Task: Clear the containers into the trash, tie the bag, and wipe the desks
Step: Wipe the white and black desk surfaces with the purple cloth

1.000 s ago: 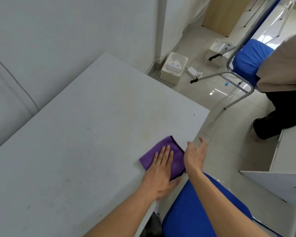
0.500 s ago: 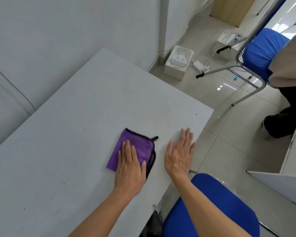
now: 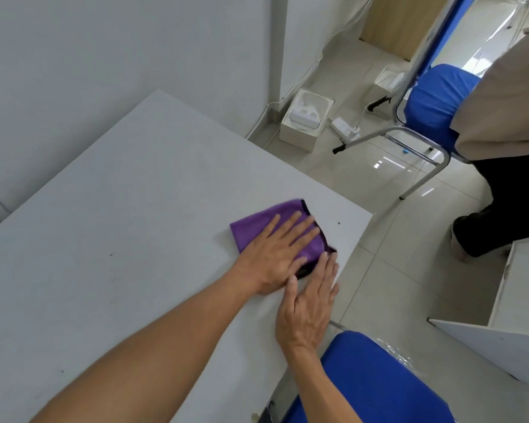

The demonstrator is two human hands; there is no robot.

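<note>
Left hand (image 3: 272, 257) hides much of the purple cloth (image 3: 257, 222).

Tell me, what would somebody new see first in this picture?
Probably the bright purple cloth near the right corner of the grey desk, pressed flat under the left hand. The right hand lies flat just beside it, at the desk's edge. Next, the blue chair seat at the bottom right.

Single head view, close, facing down-forward over desk (image 3: 135, 209) corner.
</note>
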